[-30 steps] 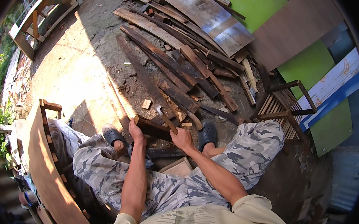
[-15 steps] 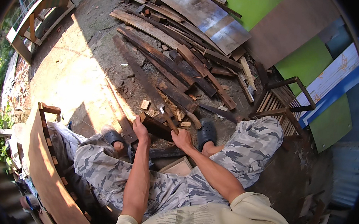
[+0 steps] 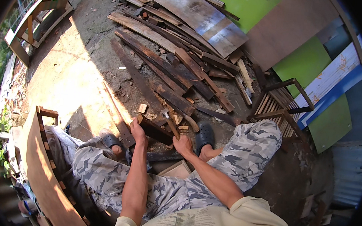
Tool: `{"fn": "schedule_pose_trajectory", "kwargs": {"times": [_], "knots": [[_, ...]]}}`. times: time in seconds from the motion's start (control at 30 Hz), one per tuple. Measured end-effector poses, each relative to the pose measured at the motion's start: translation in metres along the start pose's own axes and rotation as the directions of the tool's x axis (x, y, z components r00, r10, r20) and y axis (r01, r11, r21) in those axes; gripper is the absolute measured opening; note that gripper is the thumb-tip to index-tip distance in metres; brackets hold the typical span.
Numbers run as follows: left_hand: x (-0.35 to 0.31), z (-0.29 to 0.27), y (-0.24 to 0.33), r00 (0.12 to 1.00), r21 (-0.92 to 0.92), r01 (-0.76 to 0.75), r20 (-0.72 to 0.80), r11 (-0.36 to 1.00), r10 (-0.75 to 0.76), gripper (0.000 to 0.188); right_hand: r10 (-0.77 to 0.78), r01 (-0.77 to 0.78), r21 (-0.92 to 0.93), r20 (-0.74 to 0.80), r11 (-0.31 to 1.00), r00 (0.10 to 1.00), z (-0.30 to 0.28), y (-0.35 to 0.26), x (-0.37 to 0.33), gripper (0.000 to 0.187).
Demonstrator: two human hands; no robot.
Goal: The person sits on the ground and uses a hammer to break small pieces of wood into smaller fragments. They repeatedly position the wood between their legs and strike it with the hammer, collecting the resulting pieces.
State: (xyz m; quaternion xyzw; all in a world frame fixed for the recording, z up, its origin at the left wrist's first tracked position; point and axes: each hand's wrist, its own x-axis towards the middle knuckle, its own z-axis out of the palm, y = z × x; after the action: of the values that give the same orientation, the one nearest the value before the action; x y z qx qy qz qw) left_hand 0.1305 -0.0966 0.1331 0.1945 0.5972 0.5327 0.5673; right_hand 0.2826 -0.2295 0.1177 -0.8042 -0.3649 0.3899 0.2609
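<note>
Between my knees my left hand (image 3: 138,131) is closed on the left end of a short dark wooden block (image 3: 156,130). The block slants down to the right, its far end close to my right hand (image 3: 182,144). That hand is wrapped round the wooden handle of a hammer (image 3: 172,125), whose metal head points up and away, just beyond the block. Under the block a dark timber (image 3: 165,155) lies crosswise near my feet. Small pale wood offcuts (image 3: 142,108) and chips lie just past the hammer. A saw-like dark blade (image 3: 217,114) with a wooden handle lies beyond my right foot.
Long old planks (image 3: 153,32) are piled ahead, with a worn sheet (image 3: 201,19) on top. A slatted wooden chair frame (image 3: 281,102) stands to the right, by green panels (image 3: 331,122). A curved wooden piece (image 3: 43,166) stands at my left; a wooden frame (image 3: 37,21) is far left.
The block has tipped slightly in my left hand, so more of its dark face shows. My right hand and the hammer have shifted a little nearer. Both grips stay the same.
</note>
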Motion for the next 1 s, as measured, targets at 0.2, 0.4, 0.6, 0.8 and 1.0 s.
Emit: {"fn": "schedule_pose_trajectory", "kwargs": {"times": [0.2, 0.4, 0.6, 0.8, 1.0], "knots": [[0.006, -0.004, -0.008, 0.999, 0.169, -0.043, -0.004, 0.985, 0.044, 0.044, -0.419, 0.468, 0.425, -0.209, 0.775, 0.884, -0.047, -0.082, -0.006, 0.033], [0.02, -0.005, -0.018, 0.999, 0.113, -0.013, 0.038, 0.994, 0.009, 0.042, 0.063, -0.055, -0.07, 0.118, 0.996, 0.991, 0.018, 0.032, 0.005, 0.038], [0.028, -0.029, -0.013, 0.994, 0.079, -0.034, -0.105, 0.996, 0.042, 0.044, -0.022, 0.018, 0.174, 0.021, 0.985, 1.0, -0.027, -0.055, -0.001, 0.042], [0.02, -0.012, -0.013, 1.0, 0.086, -0.01, 0.012, 0.996, 0.009, 0.041, -0.341, 0.369, 0.45, -0.146, 0.813, 0.929, -0.029, -0.067, -0.006, 0.038], [0.031, -0.033, -0.015, 0.995, -0.074, 0.103, -0.005, 0.992, -0.104, 0.039, 0.121, -0.116, -0.09, 0.048, 0.989, 0.992, 0.022, 0.028, -0.001, 0.041]]}}
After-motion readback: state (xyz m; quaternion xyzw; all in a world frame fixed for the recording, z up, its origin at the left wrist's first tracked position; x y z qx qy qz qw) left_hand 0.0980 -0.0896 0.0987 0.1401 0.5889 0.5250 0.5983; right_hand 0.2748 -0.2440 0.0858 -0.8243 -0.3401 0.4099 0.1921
